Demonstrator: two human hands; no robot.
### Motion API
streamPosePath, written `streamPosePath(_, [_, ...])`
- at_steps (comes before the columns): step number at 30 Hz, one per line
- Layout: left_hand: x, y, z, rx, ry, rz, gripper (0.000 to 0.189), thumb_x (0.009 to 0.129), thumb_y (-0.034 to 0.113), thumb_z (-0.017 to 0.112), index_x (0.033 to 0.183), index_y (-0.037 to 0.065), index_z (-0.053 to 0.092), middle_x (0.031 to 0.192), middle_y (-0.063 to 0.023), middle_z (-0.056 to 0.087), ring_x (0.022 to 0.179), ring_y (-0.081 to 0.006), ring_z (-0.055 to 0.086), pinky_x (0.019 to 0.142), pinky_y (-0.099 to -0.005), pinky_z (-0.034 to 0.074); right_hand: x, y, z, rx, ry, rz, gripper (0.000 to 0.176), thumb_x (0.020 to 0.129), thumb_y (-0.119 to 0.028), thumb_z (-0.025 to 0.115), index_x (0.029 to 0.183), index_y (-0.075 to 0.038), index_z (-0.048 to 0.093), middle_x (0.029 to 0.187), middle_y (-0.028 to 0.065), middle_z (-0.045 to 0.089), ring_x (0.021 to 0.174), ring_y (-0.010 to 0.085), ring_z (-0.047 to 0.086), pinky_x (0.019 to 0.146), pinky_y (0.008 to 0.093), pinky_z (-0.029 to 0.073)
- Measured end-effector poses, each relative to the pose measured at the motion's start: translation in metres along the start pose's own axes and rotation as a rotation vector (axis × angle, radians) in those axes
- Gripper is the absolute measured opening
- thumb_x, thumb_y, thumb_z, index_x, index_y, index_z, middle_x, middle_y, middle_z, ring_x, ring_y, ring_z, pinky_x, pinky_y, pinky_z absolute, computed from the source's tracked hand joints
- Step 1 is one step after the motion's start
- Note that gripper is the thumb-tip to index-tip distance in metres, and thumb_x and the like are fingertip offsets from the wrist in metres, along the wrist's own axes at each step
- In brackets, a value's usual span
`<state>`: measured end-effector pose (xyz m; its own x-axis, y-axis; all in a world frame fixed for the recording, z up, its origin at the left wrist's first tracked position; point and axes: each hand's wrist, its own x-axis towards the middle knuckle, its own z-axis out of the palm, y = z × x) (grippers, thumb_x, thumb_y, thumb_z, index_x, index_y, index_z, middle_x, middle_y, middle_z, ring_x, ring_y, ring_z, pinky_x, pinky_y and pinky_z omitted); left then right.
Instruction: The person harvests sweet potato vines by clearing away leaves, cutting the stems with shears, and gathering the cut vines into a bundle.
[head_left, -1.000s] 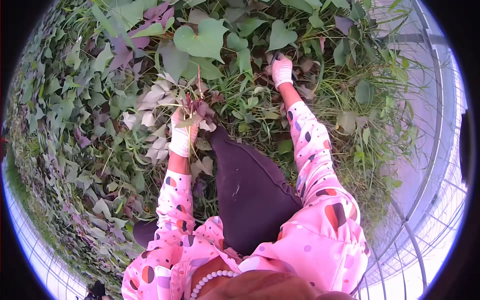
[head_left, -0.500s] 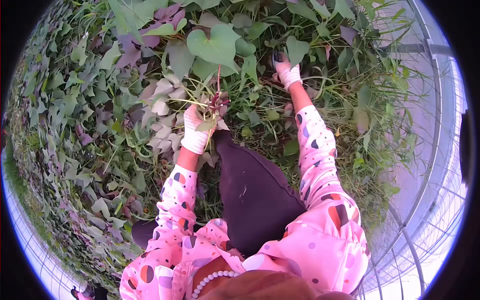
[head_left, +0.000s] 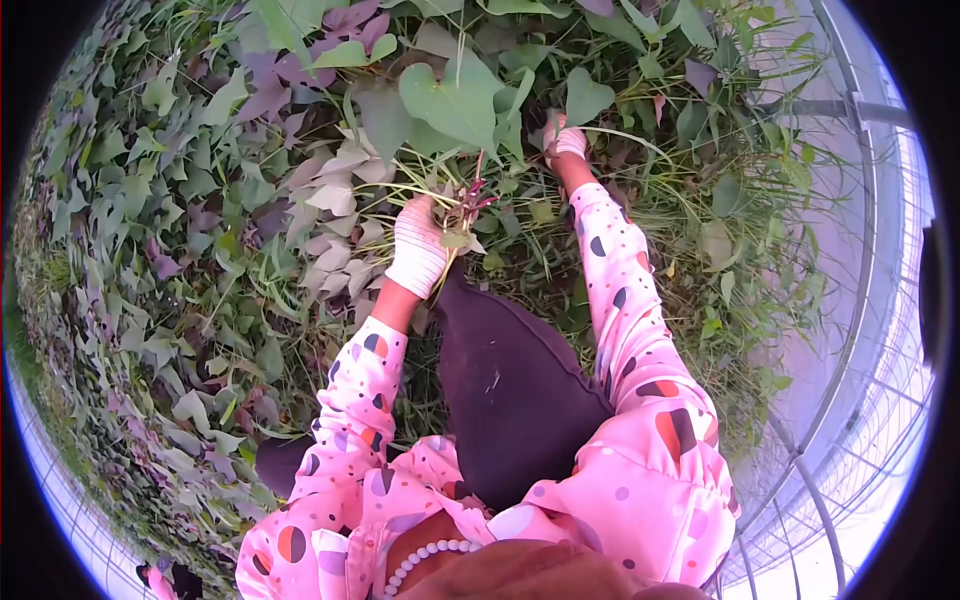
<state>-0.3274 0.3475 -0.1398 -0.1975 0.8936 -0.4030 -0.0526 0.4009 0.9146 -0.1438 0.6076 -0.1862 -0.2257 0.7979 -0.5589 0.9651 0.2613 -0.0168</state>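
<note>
- White ribbed cloth is seen, in the head view, over much of the left hand.
- A bundle of stems is clamped in this hand's closed grip, just beyond the narrow end of a dark trouser leg.
- Pale leaves are spread beside the bundle, on its left.
- The right hand is placed farther forward among the foliage; its fingers are partly hidden, so whether its grip is apart or clamped on anything cannot be told.
- The view of the ground ahead is blocked by a large heart-shaped leaf beyond the bundle, and a smaller green leaf is seen just beside the right hand.
- Purple leaves are mixed among green ones at upper left.
- Grass is tangled beside the right sleeve; beyond it, a metal frame is seen.
</note>
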Motion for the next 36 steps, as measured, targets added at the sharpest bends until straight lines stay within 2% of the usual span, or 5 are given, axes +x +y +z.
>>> streamPosePath(6, [-0.005, 0.073, 0.008, -0.848, 0.238, -0.11, 0.034, 0.064, 0.014, 0.074, 0.092, 0.001, 0.06, 0.085, -0.018, 0.059, 0.078, -0.0334, 0.06, 0.066, -0.0399, 0.048, -0.097, -0.024, -0.048, 1.327, -0.14, -0.072, 0.029, 0.074, -0.017, 0.075, 0.096, 0.0, 0.066, 0.073, 0.0075, 0.066, 0.058, 0.0168, 0.059, 0.057, 0.0293, 0.049])
streamPosePath(12, [-0.003, 0.096, -0.003, 0.547, 0.179, 0.645, 0.038, 0.062, 0.013, 0.071, 0.098, 0.008, 0.063, 0.085, -0.015, 0.059, 0.08, -0.0375, 0.055, 0.073, -0.0454, 0.044, -0.198, -0.069, -0.07, 1.599, -0.422, -0.18, 0.016, 0.076, -0.006, 0.073, 0.089, -0.003, 0.064, 0.065, 0.0007, 0.06, 0.052, 0.0056, 0.052, 0.045, 0.0209, 0.037])
streamPosePath(20, [-0.067, 0.119, -0.055, -0.217, 0.764, 0.321, 0.023, 0.087, 0.02, 0.059, 0.105, 0.005, 0.06, 0.089, -0.0088, 0.063, 0.077, -0.0224, 0.061, 0.075, -0.0387, 0.052, -0.124, -0.002, -0.02, 2.066, -0.57, 0.134, 0.071, 0.079, -0.074, 0.05, 0.099, -0.006, 0.057, 0.079, 0.0077, 0.064, 0.06, 0.0187, 0.058, 0.047, 0.0306, 0.039])
streamPosePath(28, [-0.152, 0.178, -0.186, -0.38, 1.508, 0.405, 0.034, 0.091, 0.038, 0.058, 0.095, 0.004, 0.058, 0.089, -0.0066, 0.058, 0.079, -0.0192, 0.057, 0.072, -0.0342, 0.051, -0.088, 0.055, -0.004, 0.312, -0.005, 0.298, 0.072, 0.085, -0.063, 0.039, 0.107, 0.002, 0.063, 0.107, 0.0272, 0.061, 0.105, 0.0398, 0.057, 0.091, 0.043, 0.044])
streamPosePath(36, [-0.114, 0.122, -0.104, -0.32, 0.83, 0.037, 0.019, 0.089, 0.005, 0.06, 0.107, 0.001, 0.061, 0.096, -0.0077, 0.063, 0.078, -0.0155, 0.061, 0.07, -0.0261, 0.052, -0.088, 0.042, -0.054, -0.018, -0.149, 0.289, 0.066, 0.085, -0.059, 0.043, 0.103, -0.001, 0.067, 0.106, 0.0211, 0.064, 0.101, 0.0347, 0.062, 0.088, 0.0405, 0.047])
